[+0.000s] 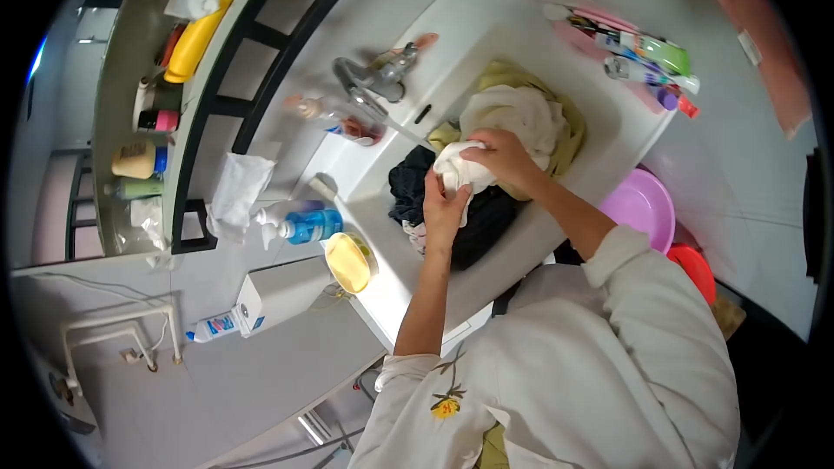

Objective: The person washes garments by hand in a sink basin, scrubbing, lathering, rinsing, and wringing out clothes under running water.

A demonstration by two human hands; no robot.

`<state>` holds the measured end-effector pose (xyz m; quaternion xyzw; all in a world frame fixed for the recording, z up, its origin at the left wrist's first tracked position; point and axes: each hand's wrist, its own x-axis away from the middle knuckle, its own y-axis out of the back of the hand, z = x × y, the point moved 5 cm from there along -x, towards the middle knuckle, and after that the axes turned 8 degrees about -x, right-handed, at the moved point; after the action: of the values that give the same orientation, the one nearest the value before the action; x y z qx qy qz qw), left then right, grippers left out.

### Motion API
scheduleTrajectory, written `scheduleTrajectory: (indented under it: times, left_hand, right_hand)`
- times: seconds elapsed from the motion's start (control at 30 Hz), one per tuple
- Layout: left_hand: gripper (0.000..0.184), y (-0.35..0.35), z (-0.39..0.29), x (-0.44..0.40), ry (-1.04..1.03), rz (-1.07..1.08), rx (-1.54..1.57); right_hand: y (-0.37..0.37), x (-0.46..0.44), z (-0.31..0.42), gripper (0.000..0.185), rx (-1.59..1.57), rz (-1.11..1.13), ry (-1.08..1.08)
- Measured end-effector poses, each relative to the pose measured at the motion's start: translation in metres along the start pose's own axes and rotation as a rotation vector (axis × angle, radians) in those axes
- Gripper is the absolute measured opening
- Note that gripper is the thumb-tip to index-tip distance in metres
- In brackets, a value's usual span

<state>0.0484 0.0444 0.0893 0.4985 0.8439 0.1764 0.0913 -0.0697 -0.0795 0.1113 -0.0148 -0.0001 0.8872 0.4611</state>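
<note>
you held a crumpled white cloth (453,166) between both bare hands, just above the middle of a white, smooth, rectangular sink (608,126). with twelve o'clock at the top of the head view, your left hand (444,211) came in from six o'clock, its fingers bent and pinching the cloth's lower side. your right hand (502,156) reached in from four o'clock, its fingers curled over the upper right part of the cloth, gripping it. at one o'clock from the cloth, in the basin, sat a bulky cream-white fabric bundle (514,115), with an olive-yellow fabric (571,132) around its edges. a black fabric heap (486,230) lay at five o'clock, and a dark crumpled garment (410,181) at nine, close to your left hand. the curved chrome tap (382,78) stood at ten to eleven o'clock, with a clear plastic bottle (354,123) just beside it. at eight o'clock were a blue liquid-filled plastic bottle (314,226) and a yellow oval container (349,262), near each other. a pink tray (580,38) bearing tubes and brushes rested on the rim at two o'clock. beyond the sink, a round purple plastic basin (643,208) showed at three o'clock, with a red plastic basin (695,274) just below it in the view.
</note>
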Motion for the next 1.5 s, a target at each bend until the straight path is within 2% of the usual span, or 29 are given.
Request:
scheduleTrajectory:
  times: [0.1, 0.13, 0.23, 0.33, 0.4, 0.47, 0.6, 0.63, 0.73, 0.77, 0.87, 0.9, 1.0, 1.07, 1.17, 1.27, 1.37, 1.47, 1.5]
  left_hand:
    - [0.023, 0.023, 0.019, 0.002, 0.126, -0.013, -0.188]
    - [0.016, 0.026, 0.006, -0.001, 0.0, -0.128, -0.046]
    - [0.017, 0.041, -0.044, -0.002, 0.008, -0.169, 0.024]
    - [0.015, 0.063, -0.071, -0.018, -0.061, -0.284, 0.013]
    - [0.014, 0.078, -0.093, -0.026, -0.124, -0.355, 0.001]
    - [0.017, 0.09, -0.13, -0.031, -0.147, -0.35, 0.066]
    - [0.017, 0.097, -0.194, -0.037, -0.409, -0.388, 0.193]
    - [0.025, 0.091, -0.196, -0.04, -0.382, -0.324, 0.271]
    - [0.032, 0.056, -0.187, -0.042, -0.398, -0.242, 0.123]
    - [0.038, 0.041, -0.175, -0.047, -0.434, -0.29, 0.218]
    - [0.036, 0.034, -0.152, -0.057, -0.256, -0.225, 0.413]
    - [0.035, 0.036, -0.141, -0.06, -0.2, -0.213, 0.461]
    - [0.033, 0.049, -0.144, -0.062, -0.226, -0.268, 0.506]
    - [0.037, 0.064, -0.158, -0.059, -0.231, -0.273, 0.524]
    - [0.04, 0.081, -0.201, -0.049, -0.286, -0.314, 0.539]
    - [0.046, 0.102, -0.231, -0.037, -0.345, -0.39, 0.486]
    - [0.044, 0.108, -0.265, -0.021, -0.346, -0.43, 0.461]
    - [0.045, 0.118, -0.268, -0.009, -0.358, -0.474, 0.486]
    - [0.046, 0.133, -0.256, -0.009, -0.331, -0.537, 0.474]
  right_hand:
    - [0.005, 0.005, -0.007, 0.031, -0.002, 0.009, -0.089]
    - [0.011, 0.007, -0.004, 0.031, 0.06, 0.001, -0.058]
    - [0.012, 0.006, 0.012, 0.031, 0.221, 0.053, 0.002]
    - [0.01, -0.004, 0.06, 0.031, 0.317, -0.021, 0.314]
    - [0.01, -0.016, 0.097, 0.029, 0.295, -0.04, 0.395]
    - [0.013, -0.026, 0.136, 0.029, 0.229, -0.058, 0.455]
    - [0.01, -0.039, 0.19, 0.026, -0.045, -0.1, 0.531]
    - [0.008, -0.041, 0.195, 0.025, -0.126, -0.121, 0.547]
    - [-0.009, -0.044, 0.197, 0.024, -0.032, -0.029, 0.516]
    - [-0.014, -0.041, 0.192, 0.023, -0.076, 0.037, 0.508]
    - [-0.012, -0.036, 0.173, 0.02, 0.11, 0.108, 0.633]
    - [-0.007, -0.043, 0.156, 0.037, 0.11, 0.297, 0.444]
    - [0.029, -0.041, 0.096, 0.07, 0.308, 0.199, 0.436]
    - [0.049, -0.035, 0.047, 0.104, 0.573, 0.271, 0.089]
    - [0.054, -0.013, 0.0, 0.116, 0.846, 0.294, 0.007]
    - [0.041, -0.026, -0.028, 0.129, 0.713, 0.066, 0.062]
    - [0.002, -0.038, -0.031, 0.111, 0.589, -0.077, 0.231]
    - [-0.039, -0.049, -0.042, 0.075, 0.317, 0.122, -0.031]
    - [-0.04, -0.049, -0.038, 0.066, 0.313, 0.071, -0.008]
